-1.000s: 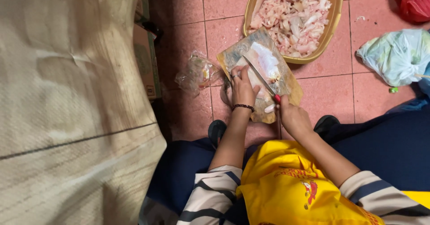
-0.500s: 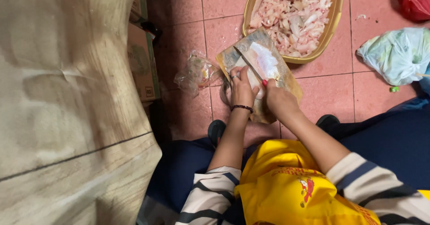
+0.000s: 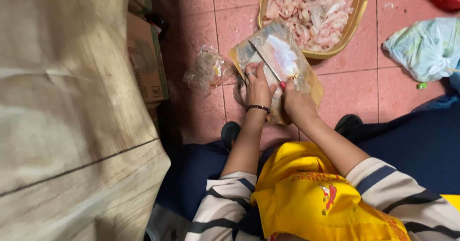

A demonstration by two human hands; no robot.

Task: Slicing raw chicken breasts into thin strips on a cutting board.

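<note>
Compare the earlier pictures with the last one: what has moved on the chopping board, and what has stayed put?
The right hand has moved up the cutting board beside the left hand, bringing the cleaver over the meat. The left hand stayed pressing the meat; the basket of cut pieces stayed put.

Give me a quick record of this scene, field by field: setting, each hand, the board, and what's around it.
setting: pink tiled floor, seen from above
left hand: left hand presses pale meat down on the wooden cutting board
right hand: right hand grips a cleaver, blade across the board
basin: yellow basin of cut pale meat pieces, beyond the board
left of board: crumpled clear plastic bag, cardboard box
right side: light plastic bag
</note>
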